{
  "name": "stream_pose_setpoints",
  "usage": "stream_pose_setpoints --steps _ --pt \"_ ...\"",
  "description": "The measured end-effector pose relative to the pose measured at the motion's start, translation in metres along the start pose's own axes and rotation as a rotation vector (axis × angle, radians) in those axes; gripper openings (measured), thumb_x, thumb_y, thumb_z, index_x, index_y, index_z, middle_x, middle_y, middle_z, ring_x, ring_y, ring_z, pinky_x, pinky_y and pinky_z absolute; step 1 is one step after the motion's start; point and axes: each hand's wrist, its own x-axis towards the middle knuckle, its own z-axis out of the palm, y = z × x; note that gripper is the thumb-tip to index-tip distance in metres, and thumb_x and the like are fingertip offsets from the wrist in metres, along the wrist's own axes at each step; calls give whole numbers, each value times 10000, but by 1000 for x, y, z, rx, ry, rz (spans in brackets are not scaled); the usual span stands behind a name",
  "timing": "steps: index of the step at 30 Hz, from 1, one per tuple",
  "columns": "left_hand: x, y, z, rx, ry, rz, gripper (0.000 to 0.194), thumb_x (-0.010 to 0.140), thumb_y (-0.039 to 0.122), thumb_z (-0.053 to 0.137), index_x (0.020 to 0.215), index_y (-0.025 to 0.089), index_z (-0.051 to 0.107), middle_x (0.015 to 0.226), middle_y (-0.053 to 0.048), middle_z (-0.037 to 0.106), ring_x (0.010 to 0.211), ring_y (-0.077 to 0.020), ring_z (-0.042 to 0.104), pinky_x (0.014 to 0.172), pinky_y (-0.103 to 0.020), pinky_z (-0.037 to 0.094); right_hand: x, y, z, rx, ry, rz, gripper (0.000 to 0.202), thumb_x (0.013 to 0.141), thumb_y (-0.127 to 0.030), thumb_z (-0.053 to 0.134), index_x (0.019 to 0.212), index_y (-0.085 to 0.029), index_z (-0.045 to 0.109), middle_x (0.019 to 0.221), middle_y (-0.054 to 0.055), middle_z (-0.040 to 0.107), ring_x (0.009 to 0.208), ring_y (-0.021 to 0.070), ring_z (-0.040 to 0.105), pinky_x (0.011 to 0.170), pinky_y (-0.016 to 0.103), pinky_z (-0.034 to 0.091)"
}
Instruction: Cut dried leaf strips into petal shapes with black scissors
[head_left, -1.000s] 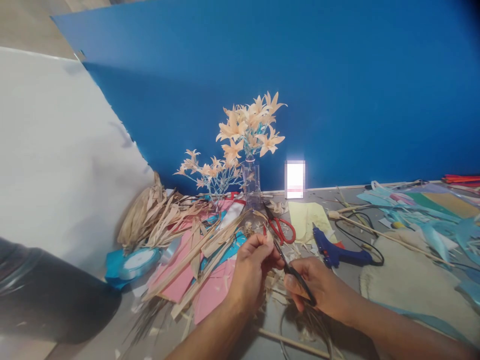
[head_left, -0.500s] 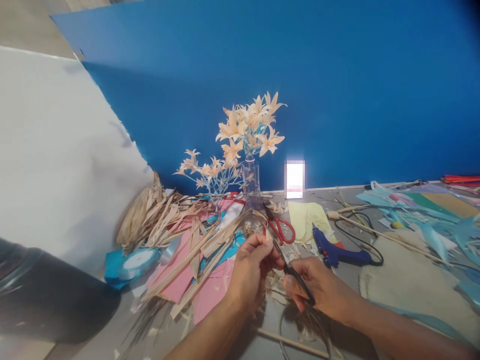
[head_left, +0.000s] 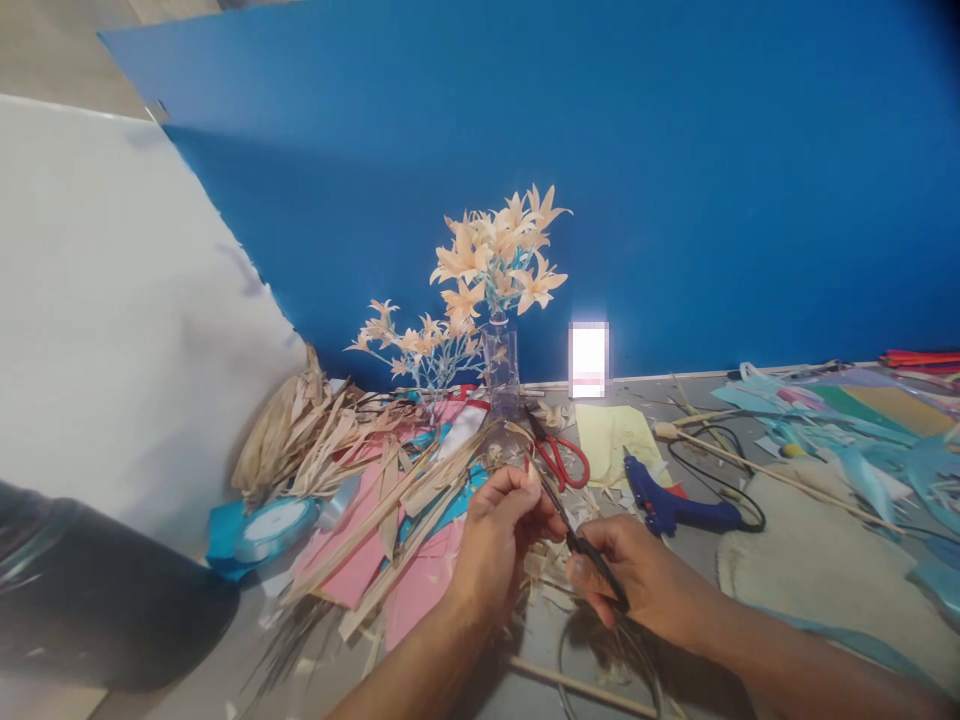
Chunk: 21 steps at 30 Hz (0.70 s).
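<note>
My right hand (head_left: 637, 580) is closed around the black handles of a pair of scissors (head_left: 594, 565). Their dark blades slant up and left, right beside the fingertips of my left hand (head_left: 499, 530). Thumb and fingers of that left hand are pinched together on a small pale piece of dried husk, mostly covered by the fingers. Below both hands lie scattered husk scraps (head_left: 551, 575). Just beyond them is a second pair of scissors with red handles (head_left: 564, 462).
Peach-coloured flowers (head_left: 499, 250) stand in a clear vase (head_left: 501, 365), with smaller ones to the left. Dried husk strips (head_left: 330, 440), pink sheets (head_left: 427, 570) and a blue ribbon roll (head_left: 274, 530) lie left. A blue glue gun (head_left: 682, 505), its cord and a yellow sheet (head_left: 600, 430) are right.
The black scissors' blades show a little farther up beside my left fingertips. Less of the pale piece shows above those fingers. Both hands stay nearly in place.
</note>
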Motion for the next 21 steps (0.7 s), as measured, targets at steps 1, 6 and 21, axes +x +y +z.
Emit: stream_pose_setpoints --steps 1,6,21 --pt "0 0 0 1 2 1 214 766 258 685 677 174 510 621 13 582 542 -121 576 586 -242 450 0 0 0 -2 0 2 595 795 -681 612 513 -177 467 459 -1 485 451 97 396 463 243 284" --pt "2 -3 -3 33 -30 24 237 778 298 695 688 170 516 641 13 584 560 -116 573 595 -243 455 0 -3 2 62 12 0 576 772 -692 610 561 -168 499 488 9 525 450 90 367 453 238 244" --pt "3 -14 -19 1062 -88 1053 151 853 60 552 869 200 607 802 -27 660 760 -145 612 711 -248 472 2 -19 -18 547 189 -111 379 613 -402 797 795 -166 564 653 -36 534 513 80 402 502 228 312"
